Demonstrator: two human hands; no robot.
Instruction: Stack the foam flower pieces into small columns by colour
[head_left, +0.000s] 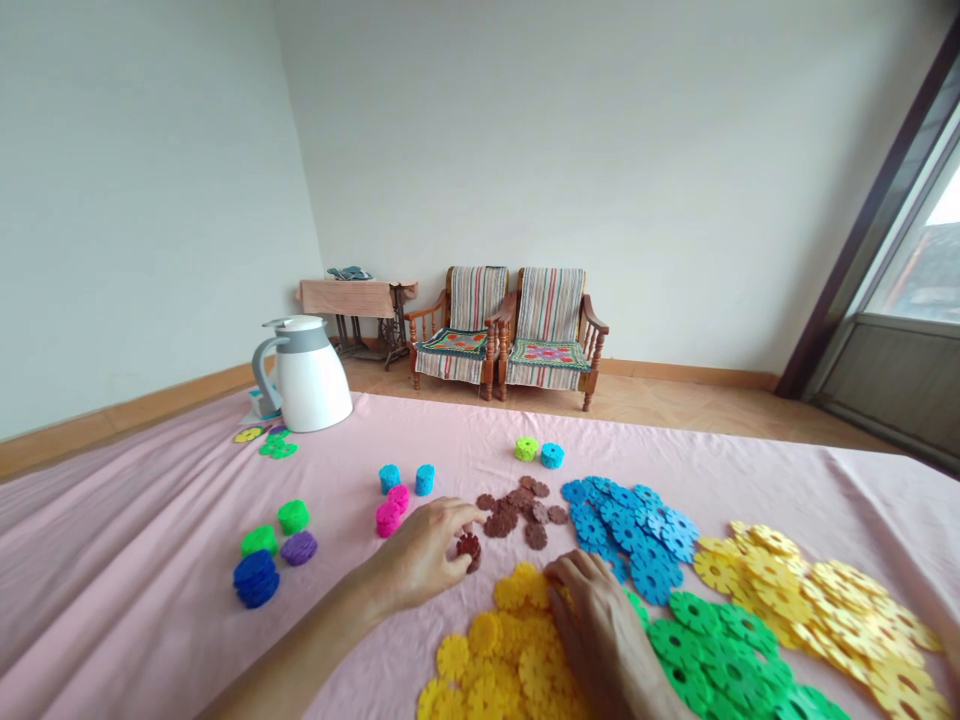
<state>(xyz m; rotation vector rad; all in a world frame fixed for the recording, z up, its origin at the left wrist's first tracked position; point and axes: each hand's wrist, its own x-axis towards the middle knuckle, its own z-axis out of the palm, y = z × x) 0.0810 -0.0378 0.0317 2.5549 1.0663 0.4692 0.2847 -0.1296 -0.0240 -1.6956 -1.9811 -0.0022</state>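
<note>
My left hand (427,555) pinches a small stack of brown flower-shaped discs (469,548) between thumb and fingers, just above the pink cloth. Right beyond it lies a loose heap of brown discs (517,505). My right hand (592,620) rests palm down at the right edge of an orange-yellow disc pile (517,650). Its fingers are bent, with a gap between thumb and forefinger; the palm side is hidden. Blue discs (626,525) spread beyond that hand, and green discs (720,650) lie to its right.
Light yellow discs (817,590) cover the right side of the pink cloth (337,640). Neat stacks stand at left: dark blue (256,578), purple (299,547), green (293,516) and pink (388,518). A white jug (315,380) stands at the back left. Two wooden chairs (551,340) are beyond.
</note>
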